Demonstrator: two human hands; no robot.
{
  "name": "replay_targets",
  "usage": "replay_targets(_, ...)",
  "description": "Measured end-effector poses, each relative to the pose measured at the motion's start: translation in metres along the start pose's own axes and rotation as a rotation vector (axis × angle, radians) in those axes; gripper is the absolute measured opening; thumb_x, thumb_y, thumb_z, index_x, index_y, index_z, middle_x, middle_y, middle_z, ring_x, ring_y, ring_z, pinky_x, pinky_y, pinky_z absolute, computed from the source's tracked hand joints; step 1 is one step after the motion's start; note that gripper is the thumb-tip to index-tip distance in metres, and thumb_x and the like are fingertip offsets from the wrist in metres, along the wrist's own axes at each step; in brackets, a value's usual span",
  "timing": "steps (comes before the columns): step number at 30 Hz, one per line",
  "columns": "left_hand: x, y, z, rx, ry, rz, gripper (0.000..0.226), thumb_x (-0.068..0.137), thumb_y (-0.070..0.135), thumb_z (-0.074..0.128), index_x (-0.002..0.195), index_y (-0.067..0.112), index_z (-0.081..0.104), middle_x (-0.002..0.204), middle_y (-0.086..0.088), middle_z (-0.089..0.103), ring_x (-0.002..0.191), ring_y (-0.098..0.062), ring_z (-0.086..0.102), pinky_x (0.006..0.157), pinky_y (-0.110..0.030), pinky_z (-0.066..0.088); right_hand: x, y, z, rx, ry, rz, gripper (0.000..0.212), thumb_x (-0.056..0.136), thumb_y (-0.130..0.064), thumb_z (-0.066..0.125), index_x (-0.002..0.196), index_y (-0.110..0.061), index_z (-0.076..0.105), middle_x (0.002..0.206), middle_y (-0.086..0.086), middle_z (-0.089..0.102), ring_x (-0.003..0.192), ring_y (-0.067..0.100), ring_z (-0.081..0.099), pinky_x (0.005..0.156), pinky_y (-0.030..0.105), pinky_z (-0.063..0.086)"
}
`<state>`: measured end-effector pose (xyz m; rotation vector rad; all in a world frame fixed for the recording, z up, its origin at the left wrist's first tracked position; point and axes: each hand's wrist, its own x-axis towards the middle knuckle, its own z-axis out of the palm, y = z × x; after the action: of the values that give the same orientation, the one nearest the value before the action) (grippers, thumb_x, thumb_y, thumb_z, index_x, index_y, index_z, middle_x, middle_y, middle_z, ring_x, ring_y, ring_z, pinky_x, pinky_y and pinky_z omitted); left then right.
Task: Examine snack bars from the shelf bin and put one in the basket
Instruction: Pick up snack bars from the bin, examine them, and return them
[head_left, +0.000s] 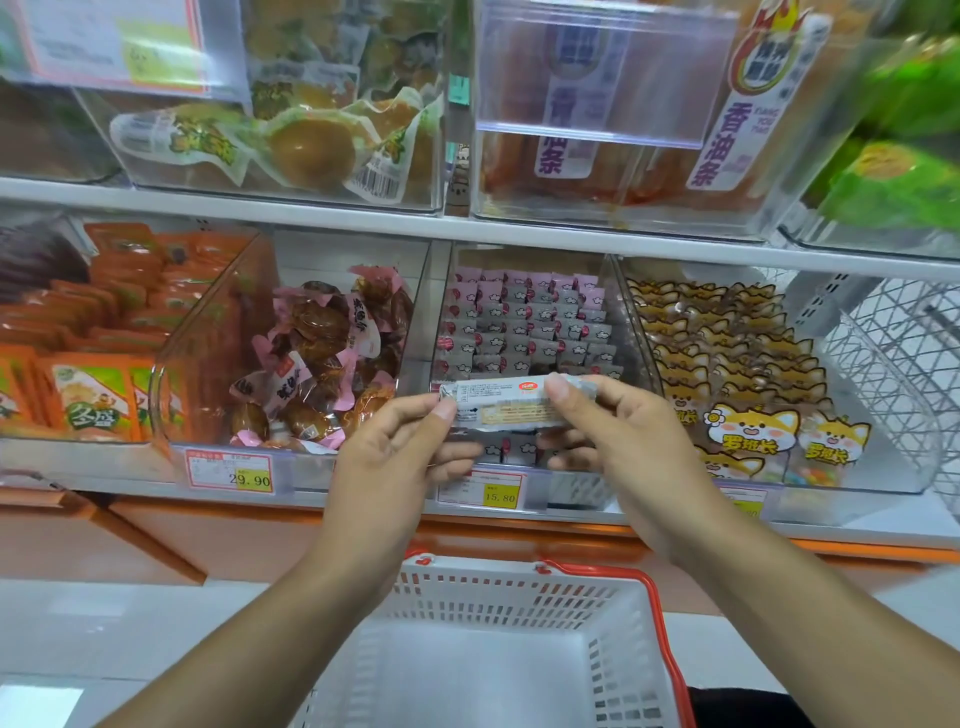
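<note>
Above the basket (519, 587), left hand (395, 457) and right hand (618, 441) pinch a snack bar (504, 408), print blurred.

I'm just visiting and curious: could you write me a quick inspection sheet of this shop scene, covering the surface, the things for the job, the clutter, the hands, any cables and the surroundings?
Surface: white shelf with clear bins; pale floor below.
Job's things: snack bar held level in front of its bin, which is full of pink-and-grey wrapped bars; white basket with red handles below, no goods seen inside.
Clutter: price tag reading 15.80; another tag reading 29.90.
Hands: left hand pinches the bar's left end; right hand pinches its right end.
Cables: nothing seen.
Surroundings: neighbouring bins of orange packets, brown pink-wrapped snacks and cartoon-fox packs; upper shelf bins, blurred.
</note>
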<state>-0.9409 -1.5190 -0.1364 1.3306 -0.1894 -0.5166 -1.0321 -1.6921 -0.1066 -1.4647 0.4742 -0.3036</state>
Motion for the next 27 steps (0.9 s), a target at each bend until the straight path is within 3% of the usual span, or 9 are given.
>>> replay_targets(4, 0.0, -0.001, -0.001, 0.046, 0.055, -0.005, 0.029, 0.077, 0.05, 0.069, 0.089, 0.024, 0.077, 0.083, -0.004, 0.076, 0.078, -0.017, 0.072, 0.068, -0.022, 0.058, 0.004, -0.002, 0.0, 0.132, 0.004, 0.14, 0.042, 0.08, -0.045, 0.069, 0.104, -0.012, 0.078, 0.088, 0.007, 0.078, 0.075, 0.014, 0.071, 0.065, 0.022, 0.06)
replay_targets(7, 0.001, -0.001, -0.002, 0.054, 0.072, -0.018, 0.023, 0.082, 0.047, 0.066, 0.079, 0.026, 0.077, 0.077, -0.004, 0.074, 0.072, -0.015, 0.069, 0.065, -0.02, 0.056, 0.006, -0.001, -0.002, 0.193, 0.07, 0.154, 0.027, 0.091, -0.032, 0.067, 0.104, -0.011, 0.078, 0.082, 0.008, 0.077, 0.072, 0.014, 0.071, 0.063, 0.022, 0.059)
replay_targets(10, 0.002, -0.002, -0.001, 0.067, 0.101, -0.016, 0.025, 0.094, 0.035, 0.063, 0.075, 0.024, 0.075, 0.076, -0.005, 0.074, 0.071, -0.014, 0.069, 0.065, -0.022, 0.055, 0.007, -0.001, -0.004, 0.206, 0.151, 0.143, 0.019, 0.09, -0.025, 0.073, 0.096, -0.009, 0.079, 0.096, 0.011, 0.078, 0.079, 0.015, 0.071, 0.067, 0.022, 0.059)
replay_targets(15, 0.001, 0.0, -0.001, 0.061, 0.148, -0.044, 0.028, 0.096, 0.027, 0.065, 0.072, 0.018, 0.076, 0.075, -0.009, 0.075, 0.07, -0.017, 0.072, 0.065, -0.024, 0.056, 0.007, 0.0, -0.003, 0.331, 0.154, 0.129, 0.017, 0.091, -0.012, 0.071, 0.077, -0.009, 0.061, 0.103, 0.015, 0.077, 0.086, 0.017, 0.076, 0.072, 0.024, 0.06)
replay_targets(18, 0.001, 0.002, -0.003, 0.043, 0.205, -0.048, 0.024, 0.094, 0.024, 0.068, 0.075, 0.01, 0.073, 0.069, -0.01, 0.074, 0.064, -0.015, 0.072, 0.056, -0.018, 0.055, 0.007, 0.0, -0.005, 0.202, 0.039, 0.071, 0.012, 0.091, -0.016, 0.071, 0.101, -0.012, 0.065, 0.114, 0.009, 0.075, 0.091, 0.021, 0.073, 0.074, 0.03, 0.06)
replay_targets(20, 0.001, 0.003, -0.004, 0.033, 0.215, -0.066, 0.023, 0.094, 0.022, 0.066, 0.078, 0.006, 0.071, 0.067, -0.01, 0.073, 0.061, -0.013, 0.072, 0.053, -0.017, 0.053, 0.006, -0.002, -0.01, 0.03, -0.103, -0.021, 0.035, 0.084, -0.024, 0.077, 0.117, -0.021, 0.066, 0.121, -0.003, 0.071, 0.102, 0.018, 0.071, 0.077, 0.032, 0.059)
replay_targets(22, 0.001, 0.001, -0.004, 0.047, 0.212, -0.074, 0.024, 0.094, 0.021, 0.063, 0.076, 0.007, 0.069, 0.063, -0.008, 0.07, 0.061, -0.013, 0.072, 0.053, -0.017, 0.053, 0.005, -0.003, -0.013, -0.063, -0.271, -0.103, 0.052, 0.076, -0.018, 0.083, 0.124, -0.023, 0.065, 0.124, -0.008, 0.069, 0.106, 0.015, 0.071, 0.084, 0.029, 0.058)
replay_targets(24, 0.0, 0.0, -0.003, 0.08, 0.215, -0.073, 0.026, 0.093, 0.021, 0.061, 0.069, 0.011, 0.067, 0.058, -0.003, 0.066, 0.062, -0.013, 0.072, 0.053, -0.018, 0.053, 0.004, -0.003, -0.015, -0.06, -0.385, -0.137, 0.055, 0.074, -0.004, 0.083, 0.125, -0.018, 0.065, 0.129, -0.004, 0.068, 0.111, 0.021, 0.07, 0.091, 0.029, 0.057)
replay_targets(27, 0.0, -0.001, -0.004, 0.124, 0.205, -0.07, 0.026, 0.09, 0.023, 0.059, 0.067, 0.015, 0.066, 0.056, -0.001, 0.064, 0.059, -0.012, 0.07, 0.051, -0.017, 0.051, 0.004, -0.004, -0.018, -0.025, -0.419, -0.165, 0.041, 0.076, 0.001, 0.077, 0.112, -0.019, 0.071, 0.129, 0.004, 0.069, 0.111, 0.028, 0.071, 0.09, 0.033, 0.059)
